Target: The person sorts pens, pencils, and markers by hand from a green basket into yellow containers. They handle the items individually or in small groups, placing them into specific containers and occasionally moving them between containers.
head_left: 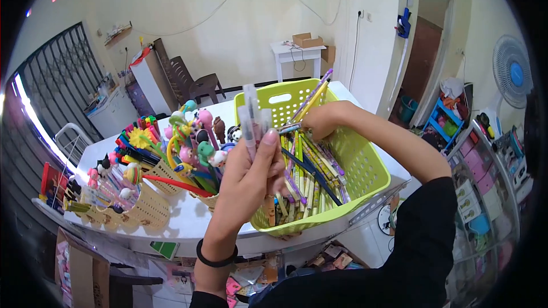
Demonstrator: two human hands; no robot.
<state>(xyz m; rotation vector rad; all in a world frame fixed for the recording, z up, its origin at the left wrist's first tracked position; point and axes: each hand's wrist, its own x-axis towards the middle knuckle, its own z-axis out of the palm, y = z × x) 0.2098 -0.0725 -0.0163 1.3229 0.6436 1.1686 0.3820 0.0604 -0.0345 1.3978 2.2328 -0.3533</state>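
My left hand is closed around several pens with clear caps, held upright in front of the basket's left side. A yellow-green plastic basket with a perforated wall stands on the white table and holds many patterned pencils. My right hand reaches into the back of this basket with fingers curled downward among the pencils. Whatever its fingertips grip is hidden. Beside that hand, a purple pencil and a yellow one stick up past the rim. A dark, long strip lies across the pencils.
Left of the basket, cream woven holders carry novelty pens with animal toppers and colored markers. The white table curves along the front. A shelf rack and a fan are at right; a chair stands behind.
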